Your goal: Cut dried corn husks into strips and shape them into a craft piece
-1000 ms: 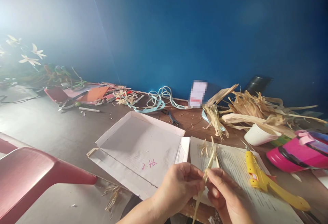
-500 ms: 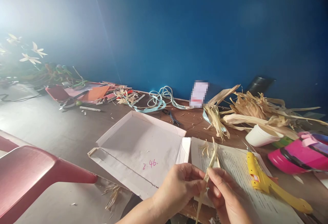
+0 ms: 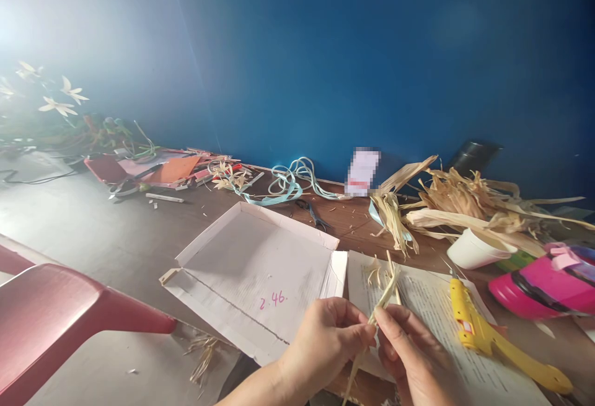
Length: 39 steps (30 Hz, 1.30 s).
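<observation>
Between my two hands runs a pale dried corn husk strip (image 3: 387, 291), its upper end rising over the printed sheet and its tail hanging below. My left hand (image 3: 328, 338) pinches it between thumb and fingers. From the other side my right hand (image 3: 411, 344) pinches it too, thumb on top, fingertips nearly touching those of the left. The printed sheet (image 3: 423, 307) lies beneath, with small husk scraps on it. A yellow glue gun (image 3: 488, 335) rests on its right side. To the left is a flattened white cardboard box (image 3: 251, 257) marked "2.46.".
A heap of dried husks (image 3: 465, 201), a white cup (image 3: 481, 249) and a pink container (image 3: 534, 285) stand at the right. Black-handled scissors (image 3: 316, 214) and pale blue ribbon (image 3: 283, 192) lie behind the box. A pink chair (image 3: 56, 313) juts in at left.
Both hands stay pinched on the husk strip. Its lower tail has swung to the left, and its upper part tilts slightly more to the right. The view has shifted a little.
</observation>
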Available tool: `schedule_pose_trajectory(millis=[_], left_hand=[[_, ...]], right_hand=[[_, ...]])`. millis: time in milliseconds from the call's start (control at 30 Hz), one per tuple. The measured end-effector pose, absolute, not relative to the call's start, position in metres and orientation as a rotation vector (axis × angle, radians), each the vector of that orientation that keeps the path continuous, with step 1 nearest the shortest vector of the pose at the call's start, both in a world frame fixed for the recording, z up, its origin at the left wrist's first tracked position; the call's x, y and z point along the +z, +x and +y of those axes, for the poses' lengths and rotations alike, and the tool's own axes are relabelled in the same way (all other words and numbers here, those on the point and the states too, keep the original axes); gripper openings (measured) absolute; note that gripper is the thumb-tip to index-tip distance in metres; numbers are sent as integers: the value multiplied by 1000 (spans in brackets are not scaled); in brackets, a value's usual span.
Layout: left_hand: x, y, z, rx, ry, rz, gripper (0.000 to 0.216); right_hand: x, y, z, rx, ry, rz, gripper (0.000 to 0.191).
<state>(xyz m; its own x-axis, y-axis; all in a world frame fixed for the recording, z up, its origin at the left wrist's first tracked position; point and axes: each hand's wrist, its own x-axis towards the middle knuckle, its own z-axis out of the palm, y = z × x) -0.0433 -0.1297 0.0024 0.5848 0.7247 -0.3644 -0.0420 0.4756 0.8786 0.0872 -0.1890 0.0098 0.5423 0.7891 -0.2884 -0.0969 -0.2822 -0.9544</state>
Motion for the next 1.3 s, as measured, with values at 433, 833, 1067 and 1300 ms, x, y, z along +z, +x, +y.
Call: schedule_pose_trajectory(millis=[433,833,1067,1300], left_hand=[[11,-46,-128,515,965,815,42],[12,-46,-128,507,887,801,47],[12,-46,-127,522,855,806,47],[16,-46,-128,545,795,784,52]], right_hand=[[9,82,-189,957,-1586,-543,37],[13,82,-189,1099,-1530,-464,40],[17,79,-187,1242,-1385,-347,37],[18,73,-186,1292,-1329,-307,38]])
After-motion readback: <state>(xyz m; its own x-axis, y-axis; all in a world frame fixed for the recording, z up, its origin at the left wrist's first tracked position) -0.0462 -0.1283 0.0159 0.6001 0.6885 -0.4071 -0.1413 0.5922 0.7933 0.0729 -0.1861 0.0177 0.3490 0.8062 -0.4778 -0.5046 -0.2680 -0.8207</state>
